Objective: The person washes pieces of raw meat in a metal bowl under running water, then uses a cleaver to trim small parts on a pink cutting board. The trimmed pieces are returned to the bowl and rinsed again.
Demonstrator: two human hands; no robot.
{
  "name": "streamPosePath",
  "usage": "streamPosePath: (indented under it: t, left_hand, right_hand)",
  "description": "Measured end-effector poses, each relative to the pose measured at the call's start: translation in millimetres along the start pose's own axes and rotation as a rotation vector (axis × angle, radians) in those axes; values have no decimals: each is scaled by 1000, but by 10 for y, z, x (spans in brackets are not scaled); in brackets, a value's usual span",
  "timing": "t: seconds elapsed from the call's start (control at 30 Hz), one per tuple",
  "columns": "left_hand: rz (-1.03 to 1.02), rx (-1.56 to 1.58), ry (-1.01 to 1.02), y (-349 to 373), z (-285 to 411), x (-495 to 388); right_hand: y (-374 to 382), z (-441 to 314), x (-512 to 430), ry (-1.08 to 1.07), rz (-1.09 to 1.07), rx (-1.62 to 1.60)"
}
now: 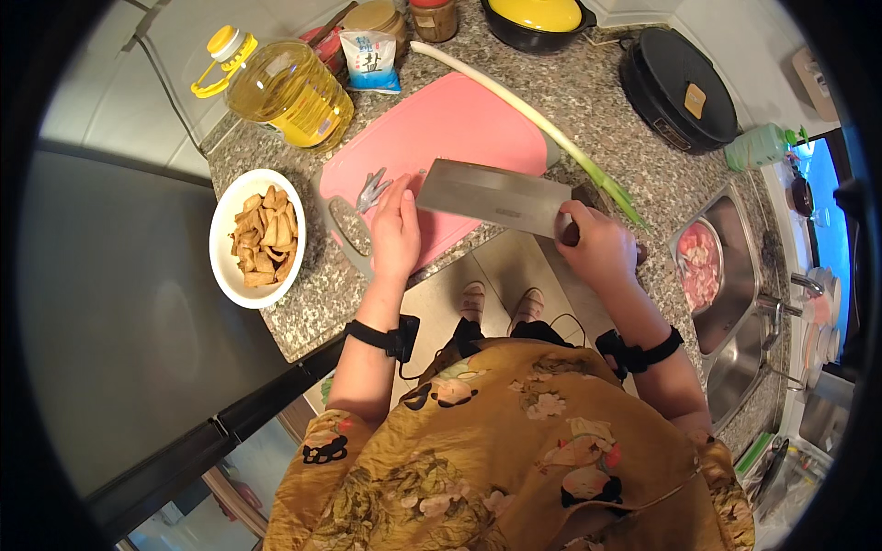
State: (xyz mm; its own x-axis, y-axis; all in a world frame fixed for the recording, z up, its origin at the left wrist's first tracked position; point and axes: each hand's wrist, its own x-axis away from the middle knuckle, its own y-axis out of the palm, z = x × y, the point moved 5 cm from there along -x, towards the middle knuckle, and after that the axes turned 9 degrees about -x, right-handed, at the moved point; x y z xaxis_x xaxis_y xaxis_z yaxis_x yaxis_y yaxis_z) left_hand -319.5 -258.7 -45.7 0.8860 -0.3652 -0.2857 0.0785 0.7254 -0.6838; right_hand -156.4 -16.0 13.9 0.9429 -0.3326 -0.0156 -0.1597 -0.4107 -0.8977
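Observation:
My right hand (598,248) grips the handle of a cleaver (496,196), whose broad blade lies over the front part of a pink cutting board (448,131). Beside the blade's far end, my left hand (398,231) rests at the board's left part, fingers fairly straight; whether it holds anything small is hidden. Small grey pieces (373,189), too unclear to name, lie on the board by its fingertips. A long leek or green onion (530,117) stretches diagonally across the board's right edge, its green end on the granite counter (592,82).
Left of the board stands a white bowl (222,241) of brown pieces. Behind are an oil bottle (293,89), a salt bag (370,62), jars (434,19) and a yellow-lidded pot (537,14). A black electric pan (679,89) and a sink (734,275) with a bowl of raw meat (699,265) are rightward.

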Motion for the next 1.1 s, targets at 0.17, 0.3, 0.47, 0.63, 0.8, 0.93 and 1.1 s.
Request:
streamPosePath:
  t: [0.17, 0.3, 0.47, 0.63, 0.8, 0.93, 1.1]
  left_hand:
    - [-55, 17, -145, 275, -232, 5]
    - [-184, -405, -237, 552, -260, 96]
    - [-281, -453, -212, 686, -239, 54]
    - [-299, -456, -200, 706, -251, -24]
    - [-333, -475, -210, 747, -261, -45]
    - [-317, -463, -214, 754, -236, -57]
    - [-322, -460, -198, 738, -204, -53]
  right_hand:
    - [65, 31, -6, 201, -46, -260]
    - [210, 0, -104, 246, -98, -481]
    - [549, 85, -199, 527, -254, -910]
    - [740, 161, -125, 668, -318, -1211]
    - [905, 150, -19, 727, -360, -1358]
    - [1041, 134, 10, 723, -430, -1385]
    - [1167, 124, 40, 750, -488, -1438]
